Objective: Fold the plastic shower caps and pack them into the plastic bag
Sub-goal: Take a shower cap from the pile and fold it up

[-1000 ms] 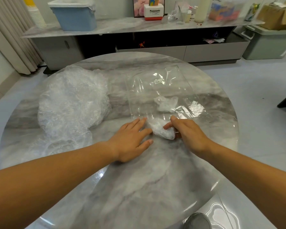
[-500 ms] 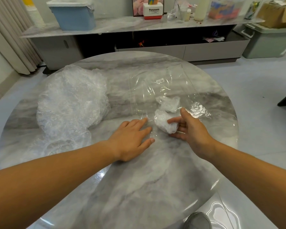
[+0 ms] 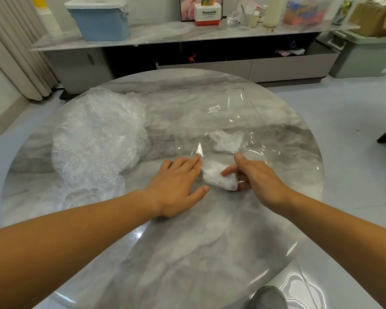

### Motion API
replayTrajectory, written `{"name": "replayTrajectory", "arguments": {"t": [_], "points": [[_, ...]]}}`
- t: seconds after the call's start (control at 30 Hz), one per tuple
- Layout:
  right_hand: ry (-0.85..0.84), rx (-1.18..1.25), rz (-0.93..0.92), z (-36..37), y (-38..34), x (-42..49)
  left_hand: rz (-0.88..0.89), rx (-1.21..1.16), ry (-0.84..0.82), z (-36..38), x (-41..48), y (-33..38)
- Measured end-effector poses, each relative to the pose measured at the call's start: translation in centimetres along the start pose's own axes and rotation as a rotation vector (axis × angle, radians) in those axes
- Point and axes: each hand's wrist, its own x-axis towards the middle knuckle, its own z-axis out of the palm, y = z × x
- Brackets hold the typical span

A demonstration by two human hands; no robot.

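A loose heap of crumpled clear plastic shower caps [image 3: 98,139] lies on the left of the round grey marble table [image 3: 187,253]. The left hand [image 3: 176,186], fingers straight, presses the near edge of the flat transparent plastic bag [image 3: 223,103], which holds one small folded cap [image 3: 226,141]. Just right of it, the right hand [image 3: 256,177] pinches a folded white shower-cap wad [image 3: 217,178] between thumb and curled fingers at the bag's near edge.

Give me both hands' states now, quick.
Left hand: open, flat, fingertips at the plastic bag edge.
Right hand: holding a folded shower cap.

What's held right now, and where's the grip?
Right hand pinches the folded shower cap at its right end, thumb on top. Left hand lies flat at the plastic bag corner, holding nothing.
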Motion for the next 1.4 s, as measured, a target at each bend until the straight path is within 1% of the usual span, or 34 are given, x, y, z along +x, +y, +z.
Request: {"name": "replayTrajectory", "arguments": {"t": [0.13,0.2,0.3,0.4,0.6,0.7,0.8,0.87,0.93,1.07,1.17,1.3,1.4], "points": [[-0.021,-0.155,0.031,-0.3,-0.6,0.1,0.030,-0.028,0.062,-0.4,-0.5,0.4],[-0.020,-0.153,0.075,-0.1,-1.2,0.4,0.057,-0.008,0.081,-0.6,-0.8,0.7],[0.016,0.023,0.194,0.4,-2.0,1.2,0.085,0.024,0.084,-0.8,-1.2,1.0],[0.011,0.207,0.302,0.8,-2.6,1.8,0.118,0.058,0.089,-1.0,-1.3,1.1],[0.058,0.548,0.309,0.6,-3.2,2.3,0.134,0.009,0.098,-1.3,-1.7,0.7],[0.031,0.727,0.327,0.7,-2.7,2.6,0.169,-0.038,0.079,-1.3,-2.0,0.8],[0.002,0.788,0.350,1.0,-2.3,3.0,0.193,-0.105,0.062,-1.6,-2.2,0.8],[0.019,0.794,0.351,1.2,-2.4,3.4,0.205,-0.138,0.055,-1.6,-2.3,0.6],[0.071,0.826,0.325,1.7,-2.8,3.8,0.206,-0.150,0.037,-1.5,-2.4,0.4],[0.239,0.893,0.285,3.0,-3.6,3.7,0.201,-0.123,-0.011,-1.2,-2.7,0.1],[0.305,0.848,0.279,3.3,-3.9,2.7,0.184,-0.120,-0.085,-0.9,-2.9,-0.1],[0.340,0.607,0.319,3.1,-4.1,0.2,0.167,-0.171,-0.178,-0.7,-3.0,-0.1],[0.340,0.410,0.358,2.7,-4.2,-1.8,0.168,-0.201,-0.164,-1.0,-3.7,-0.2]]}}
